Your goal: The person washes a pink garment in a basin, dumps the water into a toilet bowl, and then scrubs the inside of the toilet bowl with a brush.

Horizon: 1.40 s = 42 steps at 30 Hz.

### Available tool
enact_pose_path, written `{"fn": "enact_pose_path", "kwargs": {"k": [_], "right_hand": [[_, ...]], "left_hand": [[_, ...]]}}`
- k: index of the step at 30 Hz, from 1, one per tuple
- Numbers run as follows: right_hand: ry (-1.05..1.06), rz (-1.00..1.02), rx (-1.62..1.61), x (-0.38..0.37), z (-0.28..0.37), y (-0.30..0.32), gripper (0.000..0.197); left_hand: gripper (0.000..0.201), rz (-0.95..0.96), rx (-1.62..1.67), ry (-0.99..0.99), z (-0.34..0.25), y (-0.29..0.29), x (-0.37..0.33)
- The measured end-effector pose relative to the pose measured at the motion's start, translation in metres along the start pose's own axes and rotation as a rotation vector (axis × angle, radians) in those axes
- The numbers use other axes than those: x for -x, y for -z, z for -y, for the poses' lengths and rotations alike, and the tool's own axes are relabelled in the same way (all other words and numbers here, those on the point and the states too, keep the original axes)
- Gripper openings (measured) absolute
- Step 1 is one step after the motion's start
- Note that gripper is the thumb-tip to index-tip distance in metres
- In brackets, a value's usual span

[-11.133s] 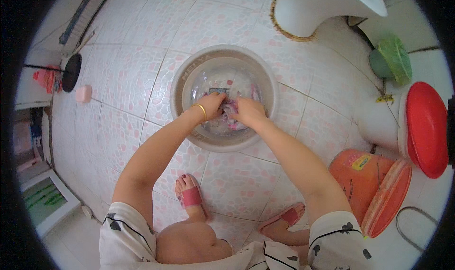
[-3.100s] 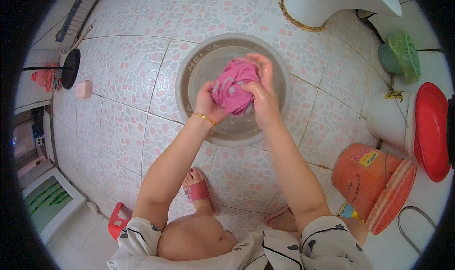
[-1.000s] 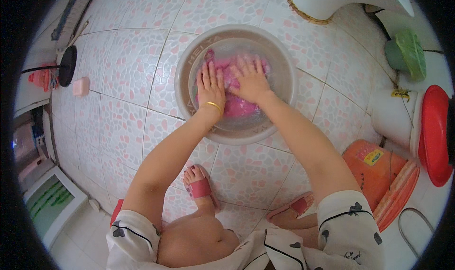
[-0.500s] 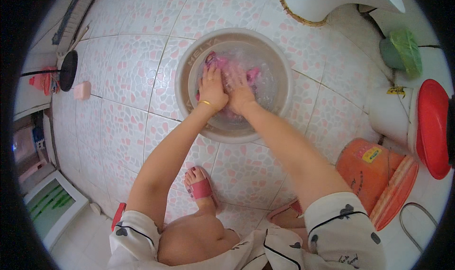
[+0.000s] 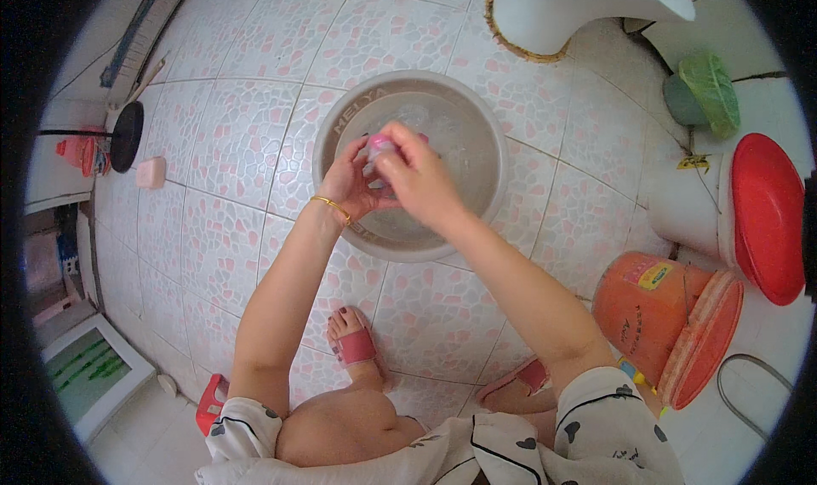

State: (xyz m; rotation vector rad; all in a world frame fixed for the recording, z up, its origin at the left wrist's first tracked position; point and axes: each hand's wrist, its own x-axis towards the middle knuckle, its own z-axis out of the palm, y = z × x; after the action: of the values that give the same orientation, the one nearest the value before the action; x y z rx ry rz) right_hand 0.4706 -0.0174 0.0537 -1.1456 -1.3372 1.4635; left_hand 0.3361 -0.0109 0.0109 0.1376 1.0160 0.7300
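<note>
A wet pink cloth (image 5: 380, 142) is bunched small between my two hands, over a round grey-brown basin (image 5: 497, 187) on the floor. My right hand (image 5: 419, 180) closes over the cloth from above, its fingers curled in. Beside it, my left hand (image 5: 351, 185), with a gold bracelet at the wrist, curves its fingers round the cloth's left side; its thumb stands somewhat apart. Most of the cloth is hidden by the fingers. Water with some suds (image 5: 417, 115) shows inside the basin.
A white toilet base (image 5: 545, 13) stands at the far right. Along the right are a green bin (image 5: 688, 100), a white bucket (image 5: 689, 204), a red basin (image 5: 766, 217) and an orange bucket (image 5: 647, 315). A pink block (image 5: 151, 173) lies at left on the tiled floor (image 5: 221, 213).
My hands have come up out of the water and turned toward each other. The pink cloth, spread under the palms before, is now bunched between them.
</note>
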Motion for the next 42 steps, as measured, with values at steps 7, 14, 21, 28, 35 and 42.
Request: {"fn": "enact_pose_path", "kwargs": {"k": [7,14,21,28,35,42], "right_hand": [[0.218,0.193,-0.025,0.011,0.064,0.003,0.018],[-0.063,-0.150,-0.497,0.000,0.014,0.029,0.022],[-0.191,-0.174,-0.541,-0.008,-0.005,0.023,0.024],[0.356,-0.285,0.364,-0.006,0.006,0.013,0.018],[0.530,-0.287,0.029,0.005,0.007,-0.017,0.016],[0.004,-0.522,-1.095,-0.002,0.012,-0.002,0.017]], "left_hand": [[0.036,0.247,0.239,-0.397,0.002,-0.031,0.022],[0.035,0.451,0.228,-0.095,-0.003,-0.042,0.029],[0.040,0.533,0.268,-0.011,0.007,-0.019,0.004],[0.044,0.350,0.185,0.032,0.007,-0.050,0.029],[0.043,0.445,0.434,-0.204,0.003,-0.043,0.001],[0.039,0.062,0.262,-0.733,-0.002,-0.089,0.029]]}}
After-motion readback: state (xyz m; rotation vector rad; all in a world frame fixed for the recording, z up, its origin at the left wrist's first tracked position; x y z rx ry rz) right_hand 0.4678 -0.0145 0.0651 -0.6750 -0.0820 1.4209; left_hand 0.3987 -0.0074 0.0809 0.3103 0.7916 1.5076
